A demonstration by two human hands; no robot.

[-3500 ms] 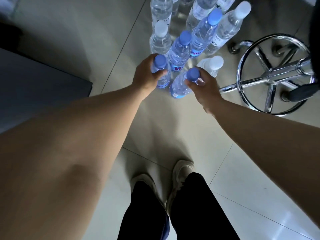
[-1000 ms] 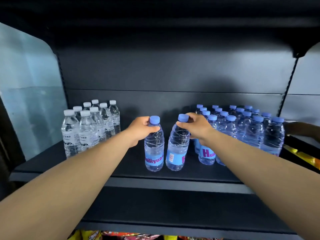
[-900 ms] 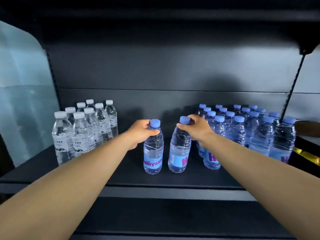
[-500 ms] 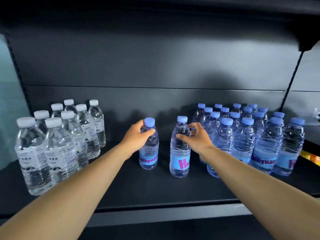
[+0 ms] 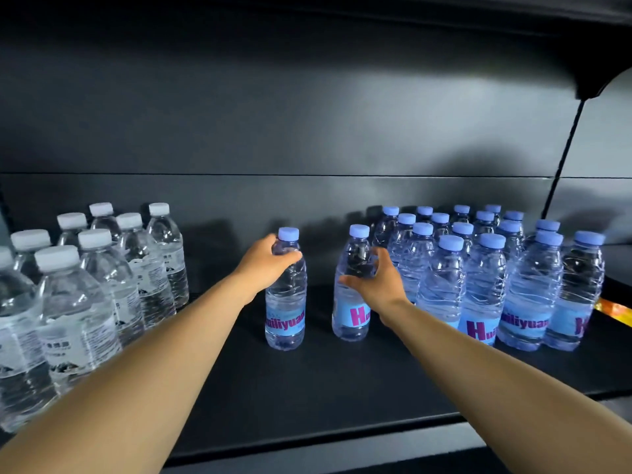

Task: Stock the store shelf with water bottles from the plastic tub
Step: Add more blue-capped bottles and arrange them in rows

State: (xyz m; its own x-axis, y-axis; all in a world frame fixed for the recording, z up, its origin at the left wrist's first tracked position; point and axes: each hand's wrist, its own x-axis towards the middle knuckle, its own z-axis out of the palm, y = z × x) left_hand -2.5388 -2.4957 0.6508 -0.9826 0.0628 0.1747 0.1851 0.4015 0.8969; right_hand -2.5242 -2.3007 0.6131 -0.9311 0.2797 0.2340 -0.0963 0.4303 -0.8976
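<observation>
Both blue-capped bottles stand upright on the shelf (image 5: 307, 388). The left hand (image 5: 263, 268) wraps the left bottle (image 5: 285, 302); the right hand (image 5: 379, 285) loosely cups the right bottle (image 5: 350, 302), fingers spread. Slide each snugly beside the blue-capped group (image 5: 478, 275) without toppling neighbours.

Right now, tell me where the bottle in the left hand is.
In the head view, the blue-capped bottle stands upright mid-shelf, gripped near its neck by the left hand. It is just left of the bottle at the right hand.
</observation>
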